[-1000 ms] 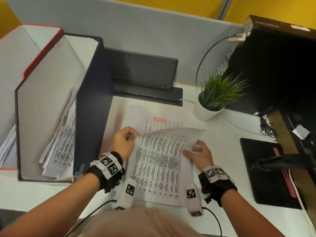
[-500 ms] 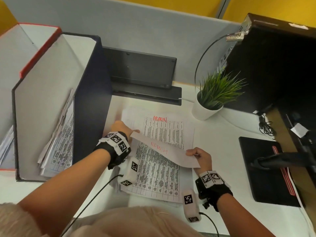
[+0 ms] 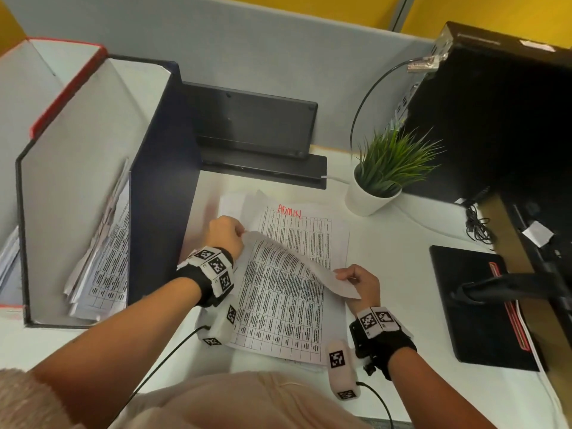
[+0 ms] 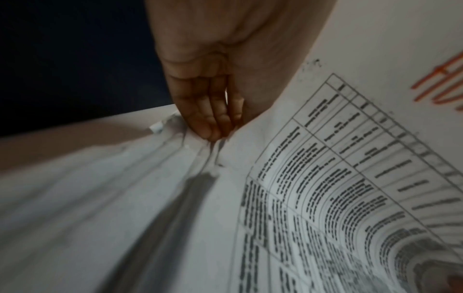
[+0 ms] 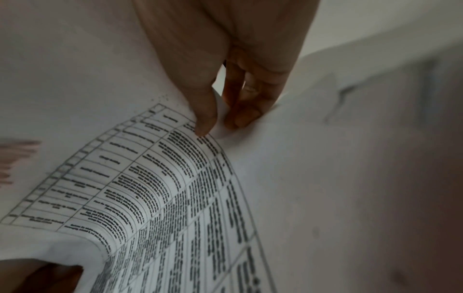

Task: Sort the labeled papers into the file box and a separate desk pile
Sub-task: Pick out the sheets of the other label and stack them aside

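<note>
On the desk pile [image 3: 322, 239], both hands' fingers [image 5: 208, 111] pinch one sheet [image 3: 278, 292], the left [image 3: 224, 233] apparently at its corner.

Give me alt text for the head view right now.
Both hands lift one printed sheet off a desk stack: left hand holds its top-left corner, right hand pinches its curled right edge. The sheet beneath reads ADMIN in red; a file box with papers stands left.

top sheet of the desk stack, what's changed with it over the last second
The top sheet has been peeled back toward the person, its far edge curling over and baring the ADMIN sheet beneath. The left hand moved out to pinch its far-left corner; the right hand still pinches its right edge. File box, plant and desk stack stayed put.
</note>
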`<action>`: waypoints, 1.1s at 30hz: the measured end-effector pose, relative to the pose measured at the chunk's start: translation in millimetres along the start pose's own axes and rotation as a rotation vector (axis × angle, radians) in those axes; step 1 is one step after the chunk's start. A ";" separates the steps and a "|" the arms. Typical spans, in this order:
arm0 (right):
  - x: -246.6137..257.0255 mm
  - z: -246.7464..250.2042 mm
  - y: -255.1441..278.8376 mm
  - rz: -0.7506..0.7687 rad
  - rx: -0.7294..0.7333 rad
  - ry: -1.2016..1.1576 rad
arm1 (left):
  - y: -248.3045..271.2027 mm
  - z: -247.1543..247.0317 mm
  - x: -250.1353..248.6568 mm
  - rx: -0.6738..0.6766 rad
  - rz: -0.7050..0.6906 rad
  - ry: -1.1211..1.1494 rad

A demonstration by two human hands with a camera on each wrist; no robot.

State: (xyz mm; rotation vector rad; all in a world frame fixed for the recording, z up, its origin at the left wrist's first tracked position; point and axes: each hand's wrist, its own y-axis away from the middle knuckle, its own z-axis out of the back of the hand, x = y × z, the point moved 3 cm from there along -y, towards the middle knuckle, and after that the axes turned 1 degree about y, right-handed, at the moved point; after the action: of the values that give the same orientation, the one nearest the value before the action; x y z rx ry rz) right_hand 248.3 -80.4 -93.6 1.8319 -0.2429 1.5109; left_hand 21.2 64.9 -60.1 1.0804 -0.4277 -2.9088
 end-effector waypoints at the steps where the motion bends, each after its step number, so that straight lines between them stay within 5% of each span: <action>1: 0.0 0.7 0.4 0.045 -0.003 0.080 | 2.5 0.2 -1.5 -0.012 -0.046 0.010; 8: 5.4 0.5 -4.9 0.071 -0.034 0.396 | 20.5 2.0 -2.5 -0.036 -0.312 0.223; 17: 14.0 -1.1 -8.1 0.168 -0.028 0.277 | 20.0 0.5 -0.3 0.205 -0.221 0.509; 24: 9.8 -0.8 -11.7 0.074 0.044 0.387 | 21.8 9.7 -10.2 0.294 -0.134 0.652; 28: 5.0 3.9 -12.8 -0.034 0.017 0.177 | 10.1 11.5 -10.8 0.184 0.067 0.772; 33: 5.7 0.5 -10.0 -0.046 0.023 0.115 | -6.0 3.5 0.6 0.102 0.129 0.420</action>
State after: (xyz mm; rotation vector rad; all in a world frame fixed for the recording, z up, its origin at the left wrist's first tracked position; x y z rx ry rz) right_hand 256.0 -71.9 -92.6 1.7493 -0.1281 1.5874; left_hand 19.1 71.4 -59.5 1.5633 -0.6033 -2.4786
